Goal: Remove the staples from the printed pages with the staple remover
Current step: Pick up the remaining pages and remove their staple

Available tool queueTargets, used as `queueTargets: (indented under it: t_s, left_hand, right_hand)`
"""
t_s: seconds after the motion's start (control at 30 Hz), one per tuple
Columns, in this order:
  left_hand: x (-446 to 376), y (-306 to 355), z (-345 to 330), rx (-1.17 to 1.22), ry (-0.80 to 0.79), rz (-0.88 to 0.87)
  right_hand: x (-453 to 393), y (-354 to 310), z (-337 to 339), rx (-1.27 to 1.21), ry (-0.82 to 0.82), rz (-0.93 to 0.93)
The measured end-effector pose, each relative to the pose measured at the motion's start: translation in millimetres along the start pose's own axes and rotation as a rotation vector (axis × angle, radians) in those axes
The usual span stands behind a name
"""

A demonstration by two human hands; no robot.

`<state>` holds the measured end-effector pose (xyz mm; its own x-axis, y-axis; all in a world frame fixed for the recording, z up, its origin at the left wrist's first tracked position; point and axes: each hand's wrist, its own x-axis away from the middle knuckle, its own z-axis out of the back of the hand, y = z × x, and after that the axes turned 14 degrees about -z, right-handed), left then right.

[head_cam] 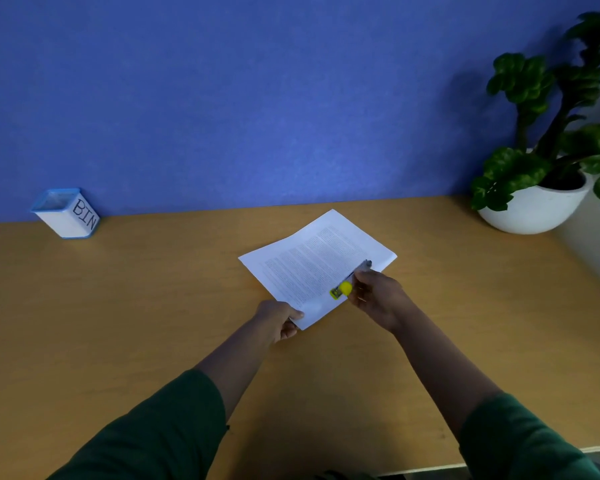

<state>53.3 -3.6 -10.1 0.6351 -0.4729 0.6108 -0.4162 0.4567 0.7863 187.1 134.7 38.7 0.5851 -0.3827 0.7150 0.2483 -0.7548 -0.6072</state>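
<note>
Printed pages (312,268) lie turned at an angle on the wooden surface (153,306), a little right of its middle, with one corner pointing toward the person and the opposite corner toward the blue wall (257,98). Dense text covers the top sheet.

At the near corner the left hand (279,320) pinches the stack, thumb on top of the paper and the other fingers curled underneath. Along the near right edge of the pages the right hand (374,294) grips the staple remover (349,280), a slim tool with a yellow end and a grey metal end; it lies across the margin of the top sheet, the yellow end toward the person and the grey end pointing away toward the right corner of the stack. I cannot tell whether it touches a staple; none is clear enough to make out. Both forearms reach out from dark green sleeves (160,427).

Far off to the left, against the wall, stands a small white container with blue rims, lettered "BIN" (68,214). At the right back corner sits a leafy green plant in a round white pot (534,206).
</note>
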Motion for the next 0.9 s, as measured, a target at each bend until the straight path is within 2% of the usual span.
queueTargets:
  t_s: [0.1,0.33,0.53,0.73,0.9]
  left_hand:
    - [1,3,5,0.031,-0.047,0.027]
    - [1,8,15,0.082,-0.089,0.076]
    - [2,7,18,0.071,-0.079,0.072]
    - [3,6,15,0.027,-0.079,0.060]
    - [3,6,14,-0.001,-0.071,0.055]
  right_hand:
    - [-1,4,2,-0.160,-0.059,-0.006]
    - [3,24,13,-0.283,-0.092,-0.095]
    - [2,50,14,-0.201,-0.140,-0.147]
    - [8,49,5,0.020,-0.303,-0.086]
    - [9,42,-4,0.027,-0.252,-0.071]
